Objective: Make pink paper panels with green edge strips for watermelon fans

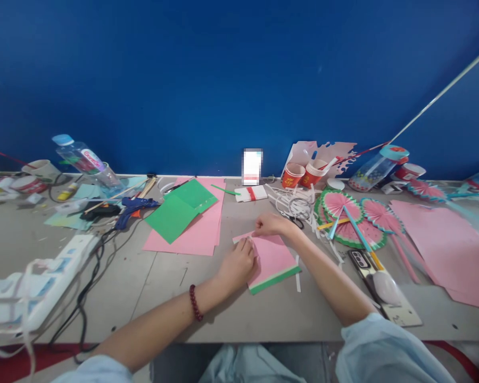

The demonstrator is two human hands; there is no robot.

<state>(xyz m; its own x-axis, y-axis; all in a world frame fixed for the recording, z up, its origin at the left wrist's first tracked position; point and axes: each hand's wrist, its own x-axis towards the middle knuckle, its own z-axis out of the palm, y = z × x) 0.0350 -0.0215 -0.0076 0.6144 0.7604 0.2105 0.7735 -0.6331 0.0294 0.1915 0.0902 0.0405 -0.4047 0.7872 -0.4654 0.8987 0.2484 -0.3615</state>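
Observation:
A pink paper sheet (273, 259) with a white and green strip along its near edge lies on the grey table (175, 298) in front of me. My left hand (237, 264) rests on its left side, fingers curled and pinching the far left edge. My right hand (269, 224) is closed on the sheet's far edge, fingers pressed together on the fold. A dark red bead bracelet (195, 302) is on my left wrist.
Pink and green sheets (183, 218) lie to the left, with a blue glue gun (133, 207), cables and a power strip (40, 282). Watermelon paper fans (349, 215), a phone (369, 263), scissors (297, 218), paper cups (303, 173), bottles and large pink sheets (451, 244) fill the right.

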